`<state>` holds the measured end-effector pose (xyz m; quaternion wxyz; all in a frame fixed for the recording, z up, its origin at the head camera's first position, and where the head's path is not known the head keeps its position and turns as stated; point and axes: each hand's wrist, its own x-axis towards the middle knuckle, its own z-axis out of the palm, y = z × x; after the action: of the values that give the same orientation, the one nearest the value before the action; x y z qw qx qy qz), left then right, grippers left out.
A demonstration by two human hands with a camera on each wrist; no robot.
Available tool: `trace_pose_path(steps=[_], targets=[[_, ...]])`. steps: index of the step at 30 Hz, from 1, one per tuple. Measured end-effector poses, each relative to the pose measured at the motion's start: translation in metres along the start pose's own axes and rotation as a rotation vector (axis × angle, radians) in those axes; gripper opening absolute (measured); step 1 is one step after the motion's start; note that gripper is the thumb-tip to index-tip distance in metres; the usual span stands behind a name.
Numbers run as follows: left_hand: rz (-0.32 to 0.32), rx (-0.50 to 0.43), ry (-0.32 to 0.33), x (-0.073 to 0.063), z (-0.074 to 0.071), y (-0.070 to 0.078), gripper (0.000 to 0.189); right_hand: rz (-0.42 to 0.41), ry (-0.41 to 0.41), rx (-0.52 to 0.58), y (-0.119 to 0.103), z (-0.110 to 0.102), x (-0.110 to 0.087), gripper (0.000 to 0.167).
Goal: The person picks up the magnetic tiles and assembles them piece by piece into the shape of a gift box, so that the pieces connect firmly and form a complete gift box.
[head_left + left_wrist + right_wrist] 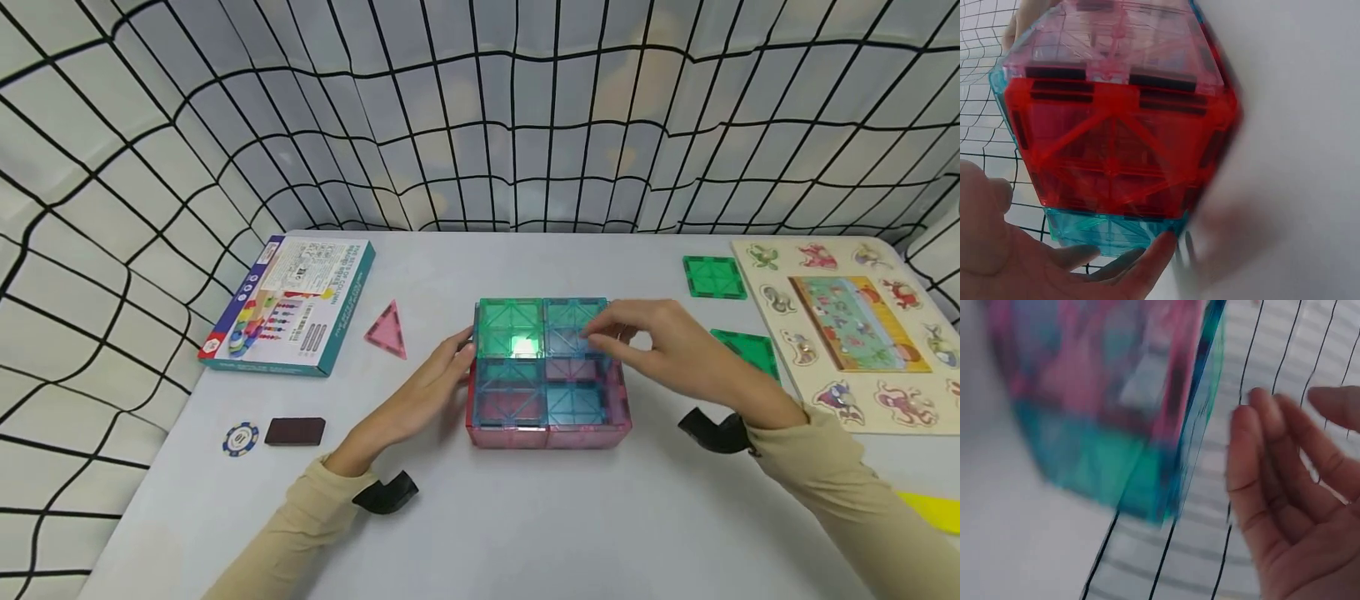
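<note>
A low box of see-through magnetic tiles (510, 436) sits mid-table, with pink and red walls in front and blue towards the back. On its top are a green tile (510, 321) at back left, a blue tile (570, 321) at back right and another blue tile at front left. My left hand (427, 392) rests against the box's left side; in the left wrist view its straight fingers touch the blue wall section (1110, 231). Over the back right corner is my right hand (667, 342), fingers loosely bent. In the right wrist view nothing shows between its fingertips (1244, 422) and thumb.
Two green tiles (714, 277) lie at the right beside a picture puzzle board (780, 400). To the left are a pink triangular tile (387, 331), a boxed toy (292, 304), a dark block (295, 432) and a poker chip (241, 439). Black netting (480, 125) surrounds the table.
</note>
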<state>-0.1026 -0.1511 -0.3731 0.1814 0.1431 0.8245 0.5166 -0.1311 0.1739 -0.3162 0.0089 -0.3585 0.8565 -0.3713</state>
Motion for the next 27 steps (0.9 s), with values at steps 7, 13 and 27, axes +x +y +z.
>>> trace_pose_path(steps=[7, 13, 27], targets=[[0.002, 0.020, 0.004, -0.003, -0.001, 0.000, 0.067, 0.154, -0.116, 0.125, -0.028, 0.045, -0.001, 0.023], [0.009, 0.028, 0.010, -0.002, -0.001, -0.001, 0.067, 0.217, -0.101, 0.180, -0.032, 0.059, 0.001, 0.035], [0.013, 0.030, 0.049, 0.000, -0.001, 0.000, 0.065, 0.238, -0.070, 0.334, -0.036, 0.064, -0.005, 0.043]])
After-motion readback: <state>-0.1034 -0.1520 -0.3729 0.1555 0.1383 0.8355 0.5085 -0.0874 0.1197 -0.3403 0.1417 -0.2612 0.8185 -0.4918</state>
